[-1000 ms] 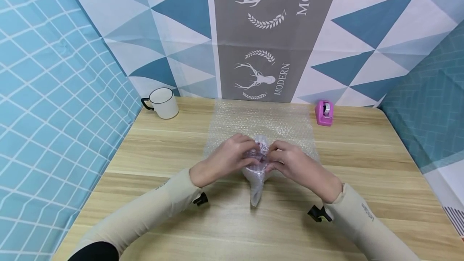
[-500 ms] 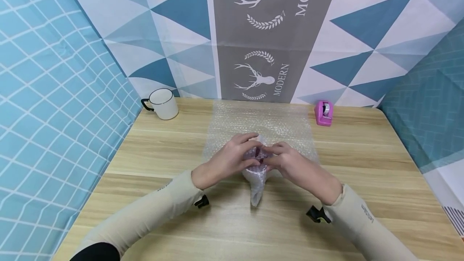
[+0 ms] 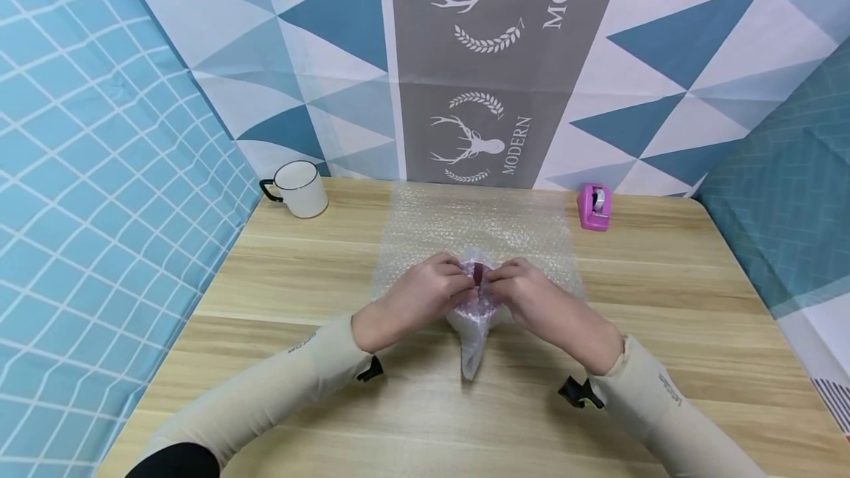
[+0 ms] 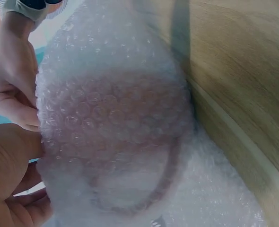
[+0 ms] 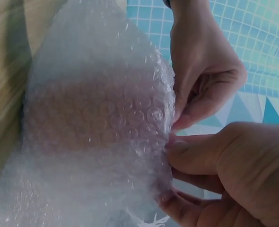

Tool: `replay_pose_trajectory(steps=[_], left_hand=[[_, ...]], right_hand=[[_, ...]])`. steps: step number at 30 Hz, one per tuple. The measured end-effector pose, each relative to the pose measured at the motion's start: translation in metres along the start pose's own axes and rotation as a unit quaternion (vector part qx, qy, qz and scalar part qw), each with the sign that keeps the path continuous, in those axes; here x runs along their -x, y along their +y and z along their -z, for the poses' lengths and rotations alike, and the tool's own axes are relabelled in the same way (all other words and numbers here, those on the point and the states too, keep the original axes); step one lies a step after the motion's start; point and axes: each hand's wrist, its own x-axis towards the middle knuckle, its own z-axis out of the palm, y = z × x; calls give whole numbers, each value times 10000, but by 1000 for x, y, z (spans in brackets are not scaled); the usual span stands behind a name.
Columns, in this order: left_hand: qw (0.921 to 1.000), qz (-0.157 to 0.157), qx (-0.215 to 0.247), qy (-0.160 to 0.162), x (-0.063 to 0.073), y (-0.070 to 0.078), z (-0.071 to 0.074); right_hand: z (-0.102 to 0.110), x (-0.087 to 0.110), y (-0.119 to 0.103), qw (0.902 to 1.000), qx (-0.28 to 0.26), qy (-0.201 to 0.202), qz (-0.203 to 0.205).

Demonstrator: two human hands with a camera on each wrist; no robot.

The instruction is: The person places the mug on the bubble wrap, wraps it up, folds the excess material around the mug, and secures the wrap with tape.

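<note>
So you had the bubble wrap [image 3: 473, 341] bunched up around a reddish item [image 3: 478, 274], a bit right of and below centre in the head view. Your left hand [image 3: 432, 288] was pinching the top edge of the wrap from one side, and your right hand [image 3: 536, 292] was pinching it from the other, fingertips nearly meeting. A strip of dark red showed in the gap between them. One corner of the wrap poked down toward the bottom of the frame, while the rest lay flat on the wooden table [image 3: 299, 411] up behind your hands.

From the left wrist view, a curved loop showed through the plastic toward the bottom, kinda blurry though, so I couldn't tell exactly what the item was.

You also had a white mug [image 3: 307, 195] with a black handle at upper left and a pink tape dispenser [image 3: 594, 217] at upper right, both well apart from the wrap.
</note>
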Motion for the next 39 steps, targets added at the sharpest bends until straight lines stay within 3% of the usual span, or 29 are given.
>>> replay_pose_trajectory(steps=[7,15,21,24,27,30,33,39], left_hand=[[10000,25,6,16,-1,2,-2],[9977,371,566,39,-4,3,-7],[9988,337,193,288,-3,6,-14],[9971,677,-52,334,-1,9,-14],[9929,1178,156,-22,-2,12,-12],[9889,1368,470,-347,-3,12,-11],[9887,1287,607,-478,-2,11,-11],[9953,799,153,-530,-2,9,-12]], right_hand=[[-4,-2,-4,9992,-54,200,-331],[-6,-3,-5,9982,-123,349,-467],[-8,-3,-6,9980,-65,411,-473],[-8,-3,-6,9982,-10,409,-432],[-8,-3,-6,9983,-18,386,-447],[-7,-1,-7,9983,-52,341,-479],[-7,0,-7,9984,-85,296,-483],[-7,-1,-3,9986,-115,328,-409]])
